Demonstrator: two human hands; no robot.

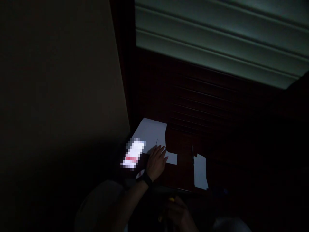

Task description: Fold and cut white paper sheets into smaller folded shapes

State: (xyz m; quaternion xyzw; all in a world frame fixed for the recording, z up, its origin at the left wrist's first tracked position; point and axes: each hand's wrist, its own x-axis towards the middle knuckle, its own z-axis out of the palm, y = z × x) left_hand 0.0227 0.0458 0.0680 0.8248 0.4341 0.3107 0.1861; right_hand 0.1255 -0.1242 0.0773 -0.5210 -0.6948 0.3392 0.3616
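My left hand [155, 163], with a dark band at the wrist, lies palm down on the dark table. Its fingers are stretched out and reach the edge of a large white sheet [152, 132] and a small white piece of paper [172, 158]. A thin dark line shows on the large sheet just beyond the fingertips; I cannot make out what it is. Low in the view, in front of the table edge, my right hand [180, 214] is closed around a dark object with yellow parts [171, 199]. Shadow hides most of that object.
Left of my left hand glows a blurred bright screen [133, 154]. A round pale thing [140, 174] sits partly behind the wrist. Farther right are white paper pieces [200, 171] and a pen [192, 154]. Slatted wood and a pale blind [217, 35] rise behind; a wall [60, 80] stands left.
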